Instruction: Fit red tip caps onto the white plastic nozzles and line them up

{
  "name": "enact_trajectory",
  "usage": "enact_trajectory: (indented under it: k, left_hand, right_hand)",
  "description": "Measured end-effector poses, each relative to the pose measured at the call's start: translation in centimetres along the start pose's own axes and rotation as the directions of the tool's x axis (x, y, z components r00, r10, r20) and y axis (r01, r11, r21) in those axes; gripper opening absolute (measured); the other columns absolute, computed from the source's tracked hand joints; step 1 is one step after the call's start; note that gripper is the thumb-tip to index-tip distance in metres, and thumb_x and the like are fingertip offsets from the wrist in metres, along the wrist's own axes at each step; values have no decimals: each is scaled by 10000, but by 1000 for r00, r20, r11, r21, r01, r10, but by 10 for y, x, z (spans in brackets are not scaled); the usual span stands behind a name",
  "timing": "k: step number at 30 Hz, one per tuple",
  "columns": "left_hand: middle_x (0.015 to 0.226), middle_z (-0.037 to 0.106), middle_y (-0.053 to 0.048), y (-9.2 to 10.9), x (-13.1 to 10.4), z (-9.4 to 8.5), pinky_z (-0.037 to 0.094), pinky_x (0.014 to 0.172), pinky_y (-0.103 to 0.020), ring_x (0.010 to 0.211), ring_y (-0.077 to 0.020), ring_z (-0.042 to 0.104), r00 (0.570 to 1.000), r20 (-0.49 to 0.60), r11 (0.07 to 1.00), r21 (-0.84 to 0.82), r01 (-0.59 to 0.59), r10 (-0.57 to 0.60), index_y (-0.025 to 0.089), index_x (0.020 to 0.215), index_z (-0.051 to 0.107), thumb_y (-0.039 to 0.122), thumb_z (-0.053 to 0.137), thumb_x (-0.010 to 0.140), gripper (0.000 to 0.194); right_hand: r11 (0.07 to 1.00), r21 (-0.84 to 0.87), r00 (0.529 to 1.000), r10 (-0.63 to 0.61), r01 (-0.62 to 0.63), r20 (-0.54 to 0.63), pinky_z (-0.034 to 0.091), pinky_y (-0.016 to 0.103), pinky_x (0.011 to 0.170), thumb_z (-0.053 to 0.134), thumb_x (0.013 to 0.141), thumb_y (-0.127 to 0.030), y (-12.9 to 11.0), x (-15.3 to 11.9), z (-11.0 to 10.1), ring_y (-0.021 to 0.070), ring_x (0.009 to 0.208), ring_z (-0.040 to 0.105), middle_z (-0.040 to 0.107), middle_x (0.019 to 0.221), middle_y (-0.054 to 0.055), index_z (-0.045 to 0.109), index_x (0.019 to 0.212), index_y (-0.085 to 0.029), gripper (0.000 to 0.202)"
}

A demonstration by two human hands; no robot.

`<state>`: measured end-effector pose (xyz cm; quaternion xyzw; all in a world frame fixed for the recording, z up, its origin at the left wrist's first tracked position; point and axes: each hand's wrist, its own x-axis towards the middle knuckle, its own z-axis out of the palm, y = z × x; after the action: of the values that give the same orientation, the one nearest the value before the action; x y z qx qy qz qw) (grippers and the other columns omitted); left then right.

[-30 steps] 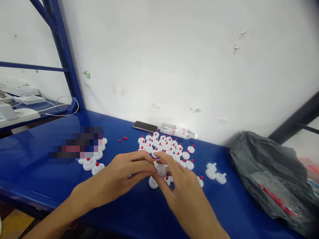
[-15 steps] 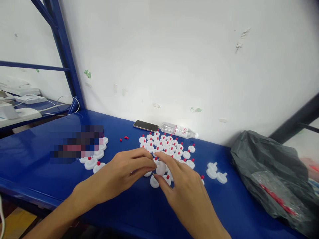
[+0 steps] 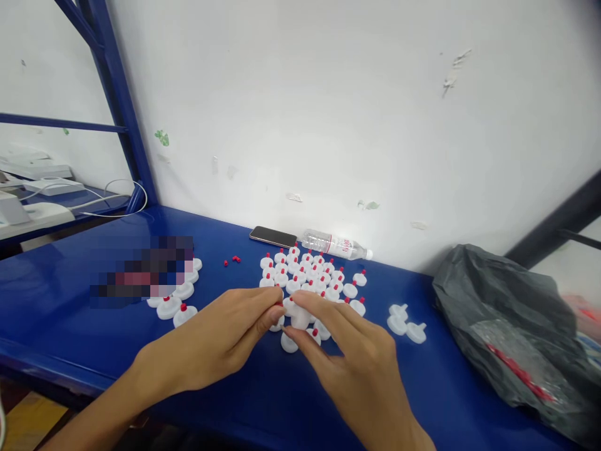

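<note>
Between thumb and fingers, my right hand (image 3: 352, 351) holds a white cap (image 3: 299, 317) above the blue table. My left hand (image 3: 230, 326) is closed just left of that cap, its thumb and fingertips pressed together; a bit of red shows at the fingertips, too small to make out fully. Beyond both hands stands a cluster of several white caps (image 3: 294, 285) with red tips. More red-tipped caps (image 3: 169, 307) lie at the left, and a few small red tips (image 3: 236, 259) rest loose behind my left hand.
A black phone (image 3: 273, 237) and a clear bottle (image 3: 335, 244) lie along the wall. Several white caps without red tips (image 3: 416, 332) are on the right, beside a dark plastic bag (image 3: 507, 313) bearing a clear bag of red pieces (image 3: 521, 371). A blurred patch covers the left.
My left hand's fingers have drawn back slightly left from the white cap and closed together. My right hand still holds the cap, slightly shifted. The view has moved a little.
</note>
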<state>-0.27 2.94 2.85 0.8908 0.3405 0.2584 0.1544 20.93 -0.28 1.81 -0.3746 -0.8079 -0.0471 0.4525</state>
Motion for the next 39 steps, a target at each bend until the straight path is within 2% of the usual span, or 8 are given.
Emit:
enact_trajectory:
  k: [6,12,20,23,26,30,35,39]
  left_hand:
    - [898,669,12,-1,-11,-4,455,808,-242,841,-142,603,1000,4,995,-98,8,-8,224,966,595,375,311,1108,352]
    - [865,658,21,-4,-17,-2,465,784,-218,805,-126,594,998,65,986,-165,20,-9,226,971,603,345,316,1105,339]
    - [843,670,20,1,-14,-14,487,799,-204,783,-114,620,994,101,966,-259,-3,30,219,925,617,330,302,1113,383]
    - [866,683,14,1,-13,-13,494,796,-212,782,-116,625,999,35,973,-231,-19,28,216,934,626,335,298,1113,392]
    - [859,684,19,1,-15,-8,493,791,-212,790,-118,621,1000,-13,982,-188,-18,16,221,957,631,331,311,1109,371]
    - [882,692,18,1,-18,-4,501,788,-215,786,-119,621,999,-43,983,-182,14,-23,229,965,624,355,307,1107,369]
    - [856,683,16,1,-20,-4,511,753,-216,779,-123,627,999,-38,981,-191,31,-39,232,956,625,363,305,1105,376]
    - [796,667,16,0,-18,-4,518,717,-215,764,-130,629,997,-58,979,-201,37,-49,230,934,635,366,313,1102,387]
  right_hand:
    - [989,6,989,-146,146,-33,607,282,892,701,972,-226,-3,4,-2,169,997,757,799,1134,45,687,1223,-161,260]
    - [965,-64,967,-255,256,10,631,314,918,669,996,-224,-2,5,-8,188,1035,765,789,1185,64,681,1286,-179,294]
    - [963,100,968,-249,251,-38,619,238,979,695,971,-206,-13,6,-2,164,1048,765,810,1100,69,701,1216,-112,263]
    - [968,89,972,-235,235,-10,576,238,1060,653,988,-128,-11,4,1,154,1183,713,759,1262,63,595,1393,-150,411]
    - [976,82,979,-203,200,32,558,249,1089,615,1011,-122,-7,0,3,148,1249,675,692,1384,32,373,1582,-239,632]
    - [980,48,980,-193,191,51,564,267,1087,606,1019,-135,-7,-3,4,168,1267,665,645,1442,29,214,1647,-285,756]
    - [975,32,974,-222,220,51,549,285,1109,581,1014,-84,-9,-1,5,180,1326,619,643,1441,87,256,1637,-204,713]
    - [966,-15,966,-256,257,37,579,323,1075,552,1001,-40,-10,0,7,225,1328,618,677,1387,131,378,1580,-124,610]
